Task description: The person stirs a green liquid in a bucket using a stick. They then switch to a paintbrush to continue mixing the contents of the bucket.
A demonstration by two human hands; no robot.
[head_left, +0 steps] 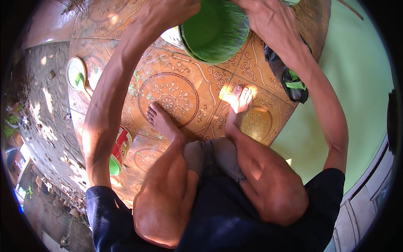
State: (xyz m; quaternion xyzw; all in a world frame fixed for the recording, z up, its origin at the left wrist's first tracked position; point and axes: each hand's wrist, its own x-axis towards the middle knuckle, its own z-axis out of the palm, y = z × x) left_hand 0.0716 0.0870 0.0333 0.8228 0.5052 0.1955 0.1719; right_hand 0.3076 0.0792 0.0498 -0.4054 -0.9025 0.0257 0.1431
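Observation:
At the top of the view, my left hand [180, 9] and my right hand [262, 17] are on either side of a large bucket [214, 38] with green paint inside, their fingers bent at its rim and partly cut off by the frame. Just right of the bucket, partly behind my right forearm, lies a black plastic bag [294, 90] with a bright green strip on it. My bare feet rest on patterned orange tiles [168, 96], below the bucket.
A white round dish [76, 67] with a green smear and a handle lies at left. A red-and-white container [122, 140] with green paint stands behind my left forearm. A pale green wall [350, 75] borders the right; cracked concrete [44, 105] borders the left.

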